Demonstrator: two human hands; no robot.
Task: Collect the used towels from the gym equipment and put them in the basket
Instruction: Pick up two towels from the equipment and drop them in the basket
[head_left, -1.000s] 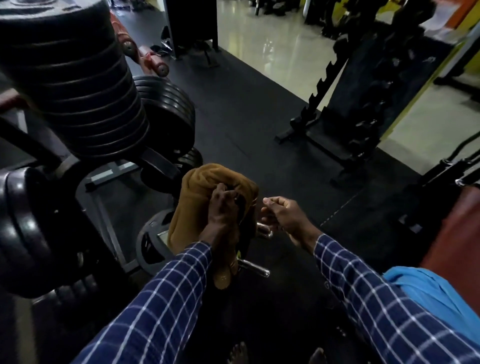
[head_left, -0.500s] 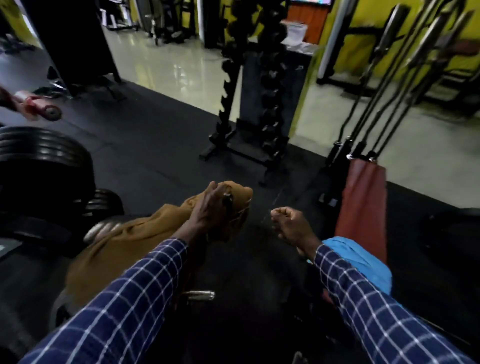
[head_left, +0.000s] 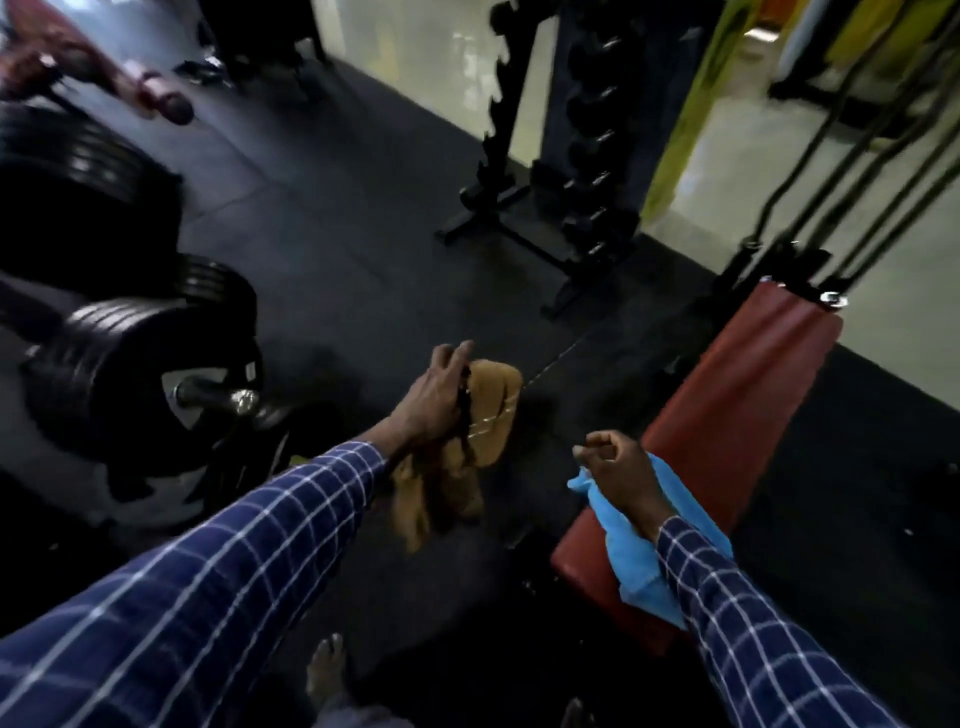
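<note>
Grips a brown towel (head_left: 493, 410) in the left hand (head_left: 434, 402), fingers (head_left: 457, 358) curled over its bunched top. Holds it off the ground, out over the black floor mat (head_left: 337, 234), with the loose end hanging below the wrist and blurred. Shows a thin pale stripe across the folded part of the cloth.

Carries the right hand (head_left: 618, 473) to the right, well apart from the brown towel, its fingers (head_left: 597, 447) curled closed into a fist with nothing seen inside.

Finds a blue towel (head_left: 634, 561) draped across the near end of a red padded surface (head_left: 727, 415), directly under the right hand and wrist. Cannot tell whether hand and blue cloth touch.

Wears dark blue checked sleeves (head_left: 234, 582) on both arms. Stands with a bare foot (head_left: 324, 670) on the mat at the lower edge.

Has stacked black weight plates (head_left: 119, 358) on a chrome peg (head_left: 218, 397) to the left, near the left arm and apart from the brown towel. Has a black dumbbell rack (head_left: 587, 156) further off at the far edge of the mat, and dark bars (head_left: 857, 156) leaning upright behind the far end of the red surface. Gives way to pale glossy flooring (head_left: 415, 47) past the mat.
</note>
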